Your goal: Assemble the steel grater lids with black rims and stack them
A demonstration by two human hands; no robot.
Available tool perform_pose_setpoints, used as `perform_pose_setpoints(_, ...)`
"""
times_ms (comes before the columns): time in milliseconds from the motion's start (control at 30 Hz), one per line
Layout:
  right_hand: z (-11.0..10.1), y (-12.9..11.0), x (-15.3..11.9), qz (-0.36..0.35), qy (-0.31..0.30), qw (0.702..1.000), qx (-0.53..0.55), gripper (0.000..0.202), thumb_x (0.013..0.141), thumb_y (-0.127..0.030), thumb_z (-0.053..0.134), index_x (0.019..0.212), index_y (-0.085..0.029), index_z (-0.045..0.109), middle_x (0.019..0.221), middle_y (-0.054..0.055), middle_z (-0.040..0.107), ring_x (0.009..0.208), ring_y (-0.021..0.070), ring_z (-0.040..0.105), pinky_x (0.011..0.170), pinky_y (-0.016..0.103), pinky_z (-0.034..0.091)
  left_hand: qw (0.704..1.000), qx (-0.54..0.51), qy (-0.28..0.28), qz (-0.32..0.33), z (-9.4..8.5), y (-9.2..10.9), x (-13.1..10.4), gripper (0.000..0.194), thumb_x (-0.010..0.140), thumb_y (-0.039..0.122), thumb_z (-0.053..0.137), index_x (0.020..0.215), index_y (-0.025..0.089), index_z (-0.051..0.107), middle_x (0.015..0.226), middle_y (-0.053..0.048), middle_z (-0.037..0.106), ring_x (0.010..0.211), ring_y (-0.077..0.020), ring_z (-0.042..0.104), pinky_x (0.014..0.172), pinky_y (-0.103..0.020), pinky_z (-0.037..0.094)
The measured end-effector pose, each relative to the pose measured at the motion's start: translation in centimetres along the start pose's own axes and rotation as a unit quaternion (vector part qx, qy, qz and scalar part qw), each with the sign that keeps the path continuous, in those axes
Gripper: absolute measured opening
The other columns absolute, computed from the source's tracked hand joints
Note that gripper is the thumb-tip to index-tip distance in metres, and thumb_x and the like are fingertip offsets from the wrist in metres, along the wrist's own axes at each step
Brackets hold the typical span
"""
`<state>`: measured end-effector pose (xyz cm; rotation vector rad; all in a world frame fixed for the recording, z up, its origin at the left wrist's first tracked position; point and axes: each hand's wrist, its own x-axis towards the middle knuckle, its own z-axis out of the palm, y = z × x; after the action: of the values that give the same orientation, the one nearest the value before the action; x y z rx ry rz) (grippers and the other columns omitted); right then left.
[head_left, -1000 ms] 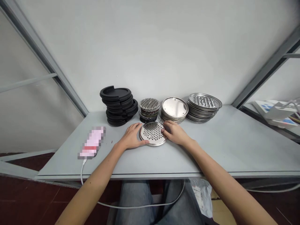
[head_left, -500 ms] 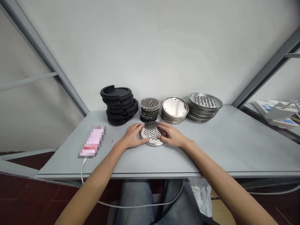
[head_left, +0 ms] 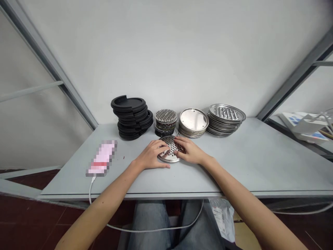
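Observation:
A round perforated metal grater disc (head_left: 170, 159) lies flat on the table before me, with a shiny rim along its near edge. My left hand (head_left: 153, 155) reaches over its left side. The fingers are bent across the holes, and the thumb is stretched out on the near side, apart from them. My right hand (head_left: 191, 150) rests over the right side, fingers along the far right edge and thumb on the perforated face. Both hands have thumb and fingers apart and partly hide the disc. A small wire loop (head_left: 177, 132) lies just beyond it.
Along the wall stand stacked black rings (head_left: 130, 119), small grater discs (head_left: 165, 118), shiny round plates (head_left: 194, 119) and larger grater plates (head_left: 226, 114). A phone (head_left: 101, 158) with a white cable (head_left: 90, 191) lies at left. Papers (head_left: 307, 126) sit beyond the right frame.
My left hand has moved right, from the disc's left rim onto its face, and its thumb has come off onto the near side. My right hand has stayed almost still.

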<state>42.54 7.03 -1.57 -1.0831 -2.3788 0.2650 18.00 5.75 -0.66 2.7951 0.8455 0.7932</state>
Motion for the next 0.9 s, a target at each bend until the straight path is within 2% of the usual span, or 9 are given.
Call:
perform_pose_setpoints(200,0.2,0.2,0.1,-0.001,0.007,1.0,0.014,0.057,0.087,-0.043,0.056,0.131,-0.006,0.056,0.138,0.023,0.052,0.129,0.0345,0.049,0.109,0.05,0.039,0.993,0.059,0.085,0.059,0.5,-0.3,-0.2,0.036,0.079,0.051,0.071,0.096,0.018,0.067,0.094,-0.007,0.07,0.088,-0.0223,0.063,0.08,-0.037,0.05)
perform_pose_setpoints(400,-0.6,-0.2,0.0,-0.024,0.064,0.995,0.066,0.042,0.098,-0.04,0.037,0.126,-0.017,0.059,0.13,0.014,0.06,0.128,0.029,0.051,0.109,0.051,0.04,0.973,0.091,0.199,0.079,0.0,-0.1,0.1,0.021,0.087,0.037,0.067,0.096,0.017,0.065,0.089,-0.006,0.073,0.085,-0.0205,0.068,0.074,-0.033,0.049)
perform_pose_setpoints(500,-1.2,-0.6,-0.2,-0.049,0.109,0.988,0.1,0.04,0.093,-0.042,0.051,0.125,-0.02,0.059,0.129,0.013,0.06,0.124,0.0284,0.053,0.105,0.05,0.043,0.967,0.064,0.243,0.039,-0.1,-0.4,0.0,0.018,0.088,0.033,0.066,0.097,0.017,0.065,0.088,-0.006,0.073,0.079,-0.0186,0.067,0.074,-0.032,0.049)
perform_pose_setpoints(600,-1.4,-0.8,-0.2,-0.073,0.147,0.98,0.113,0.044,0.084,-0.036,0.066,0.125,-0.022,0.058,0.123,0.01,0.064,0.115,0.0266,0.058,0.1,0.046,0.048,0.959,0.028,0.283,-0.009,0.0,-0.9,-0.2,0.016,0.09,0.031,0.063,0.099,0.017,0.065,0.089,-0.006,0.073,0.079,-0.0182,0.067,0.077,-0.033,0.05)
perform_pose_setpoints(733,-1.0,-0.5,-0.1,-0.086,0.189,0.973,0.103,0.03,0.088,-0.025,0.06,0.118,-0.024,0.063,0.11,0.007,0.071,0.1,0.0225,0.066,0.09,0.041,0.054,0.955,0.004,0.294,-0.038,0.0,-1.2,-0.3,0.02,0.092,0.035,0.059,0.101,0.017,0.066,0.092,-0.007,0.072,0.079,-0.0178,0.066,0.079,-0.033,0.049)
perform_pose_setpoints(900,-0.9,-0.4,0.0,-0.112,0.197,0.97,0.083,0.029,0.09,-0.022,0.059,0.119,-0.024,0.064,0.111,0.008,0.071,0.1,0.0229,0.066,0.089,0.042,0.055,0.967,-0.002,0.251,-0.038,-0.1,-1.2,-0.1,0.034,0.083,0.038,0.071,0.11,0.017,0.065,0.099,-0.008,0.071,0.084,-0.0201,0.065,0.082,-0.036,0.047)
